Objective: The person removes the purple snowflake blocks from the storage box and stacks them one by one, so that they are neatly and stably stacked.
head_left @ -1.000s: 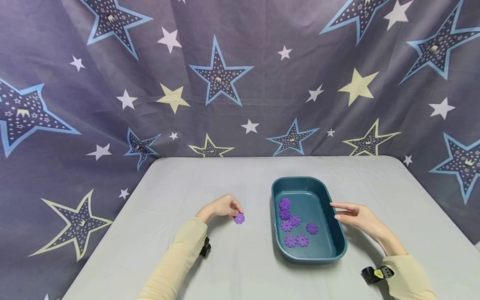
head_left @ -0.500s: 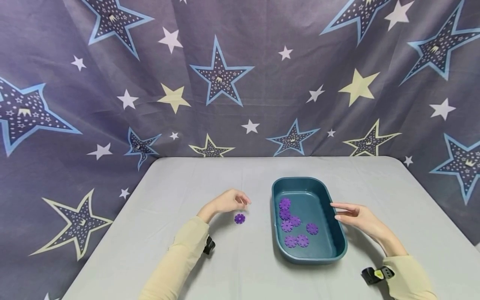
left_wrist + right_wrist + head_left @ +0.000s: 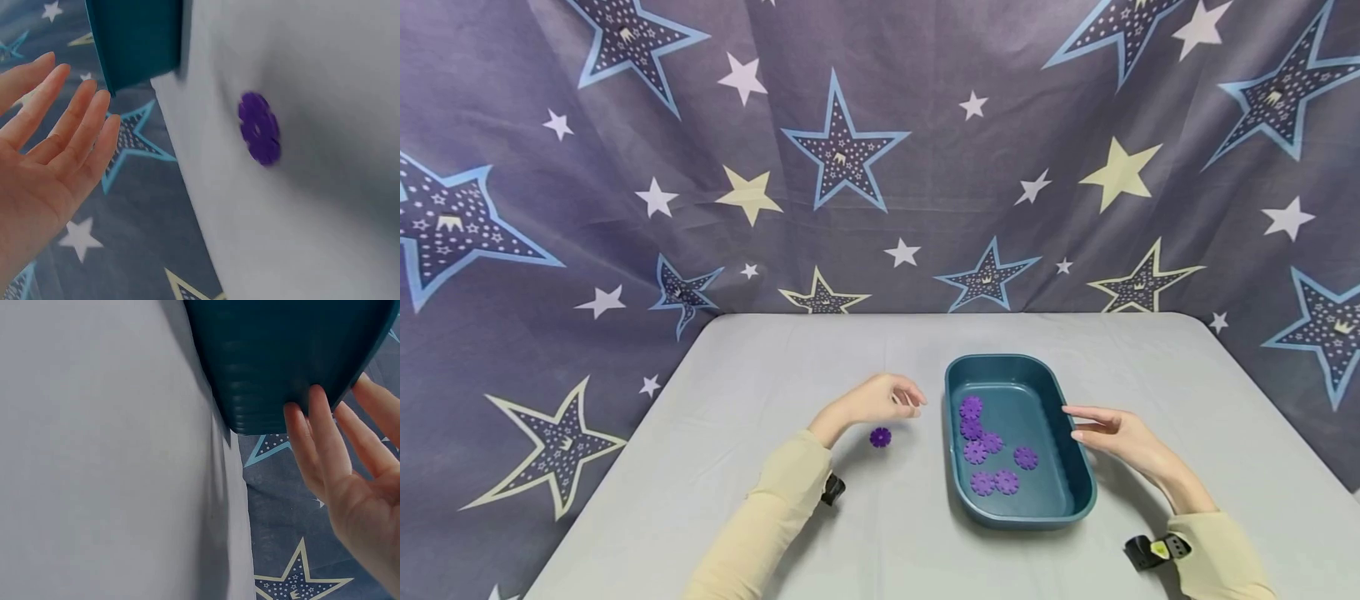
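Observation:
A purple flower-shaped disc (image 3: 880,437) lies on the table, just in front of my left hand (image 3: 882,398). That hand hovers between the disc and the tray, fingers loosely extended and holding nothing; the left wrist view shows the bare palm (image 3: 37,181) with the purple disc (image 3: 259,129) apart from it. A dark teal tray (image 3: 1082,492) stands right of centre, with several purple flower-shaped discs (image 3: 982,483) inside, mostly along its left part. At the tray's right wall, my right hand (image 3: 1131,442) touches the side with straight fingertips, also seen against the tray wall (image 3: 269,362) in the right wrist view.
A pale cloth covers the table (image 3: 790,358). Behind it hangs a dark curtain (image 3: 925,192) printed with stars. Black wrist devices sit at both sleeves, the right one (image 3: 1153,550) near the tray's lower right.
My left hand has let go of the purple disc, leaving it on the table, and has moved right and slightly away toward the tray. The right hand and tray stay in place.

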`<state>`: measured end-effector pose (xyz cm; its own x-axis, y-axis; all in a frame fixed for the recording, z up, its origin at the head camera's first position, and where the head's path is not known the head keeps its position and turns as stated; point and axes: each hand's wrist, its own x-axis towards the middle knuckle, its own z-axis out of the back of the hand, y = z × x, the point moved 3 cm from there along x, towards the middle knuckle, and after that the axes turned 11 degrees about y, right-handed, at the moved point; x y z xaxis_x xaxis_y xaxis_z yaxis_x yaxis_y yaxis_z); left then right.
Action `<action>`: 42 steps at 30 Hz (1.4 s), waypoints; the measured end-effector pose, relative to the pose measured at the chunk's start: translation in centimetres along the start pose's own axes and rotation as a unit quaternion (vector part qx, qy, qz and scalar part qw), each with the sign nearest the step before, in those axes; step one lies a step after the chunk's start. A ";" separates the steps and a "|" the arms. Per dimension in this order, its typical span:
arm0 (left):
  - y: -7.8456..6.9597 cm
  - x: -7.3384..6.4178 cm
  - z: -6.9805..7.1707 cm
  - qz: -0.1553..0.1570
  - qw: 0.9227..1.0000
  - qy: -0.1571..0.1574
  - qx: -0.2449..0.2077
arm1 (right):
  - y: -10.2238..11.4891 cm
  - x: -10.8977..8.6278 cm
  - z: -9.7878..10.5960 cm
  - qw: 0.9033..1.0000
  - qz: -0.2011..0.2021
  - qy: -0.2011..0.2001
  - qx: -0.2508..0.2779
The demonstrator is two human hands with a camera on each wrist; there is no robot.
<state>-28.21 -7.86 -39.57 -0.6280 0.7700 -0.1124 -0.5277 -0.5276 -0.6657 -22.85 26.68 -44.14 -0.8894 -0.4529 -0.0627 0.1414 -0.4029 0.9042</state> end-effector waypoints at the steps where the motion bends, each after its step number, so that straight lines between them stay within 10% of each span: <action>1: -0.3 0.2 -0.1 -0.005 1.000 0.004 0.002 | 0.0 0.0 0.0 1.000 0.000 0.000 0.000; 17: -5.0 2.6 -1.6 -0.041 0.996 0.058 0.048 | 0.0 0.0 0.0 1.000 -0.005 0.000 -0.009; 26: -6.3 4.1 -3.3 -0.047 0.983 0.097 0.148 | -0.1 0.0 0.1 1.000 -0.009 0.001 -0.010; 42: -7.4 5.5 -5.4 -0.052 0.969 0.155 0.187 | -0.1 0.0 0.0 1.000 -0.011 -0.003 -0.013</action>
<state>-24.67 2.21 -39.23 -0.3885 0.8666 -0.3132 -0.7860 -0.4890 -0.3782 -22.90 26.74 -44.24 -0.8953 -0.4383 -0.0797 0.1333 -0.4341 0.8909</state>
